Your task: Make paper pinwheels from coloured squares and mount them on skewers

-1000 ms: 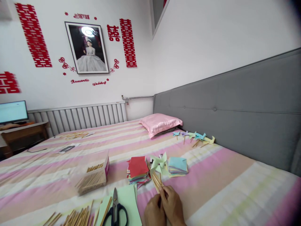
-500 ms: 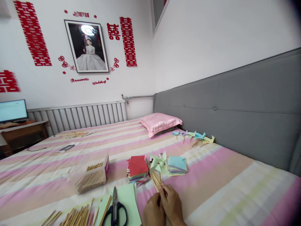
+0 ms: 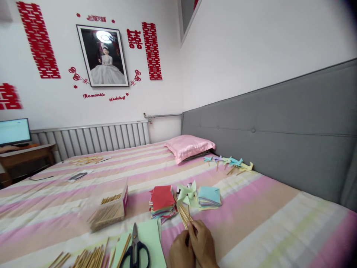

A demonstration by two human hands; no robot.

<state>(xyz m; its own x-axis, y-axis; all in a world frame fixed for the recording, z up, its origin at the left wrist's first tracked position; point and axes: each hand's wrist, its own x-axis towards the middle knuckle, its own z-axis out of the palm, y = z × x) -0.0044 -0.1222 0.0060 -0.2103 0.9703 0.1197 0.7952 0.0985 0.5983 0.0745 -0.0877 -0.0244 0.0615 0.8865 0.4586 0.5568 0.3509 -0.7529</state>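
A pale green paper pinwheel on a thin wooden stick stands in front of me, its stick running down into my hands. My right hand is closed, with thumb and index finger pinching that stick. Pressed against it, my left hand is curled round the lower part, where the grip is mostly hidden. Behind the stick, a bundle of wooden sticks slopes toward my hands; its lower ends are covered. A stack of red-topped paper squares lies to the left of the pinwheel, and a blue-topped stack to the right.
Dark-handled scissors lie on green paper sheets, beside loose sticks. A clear box holds more sticks. Finished pinwheels lie by the grey headboard, near a pink pillow. A phone rests further back.
Almost nothing differs. Both hands keep their grip at the pinwheel's stick, and the whole view has shifted very slightly.
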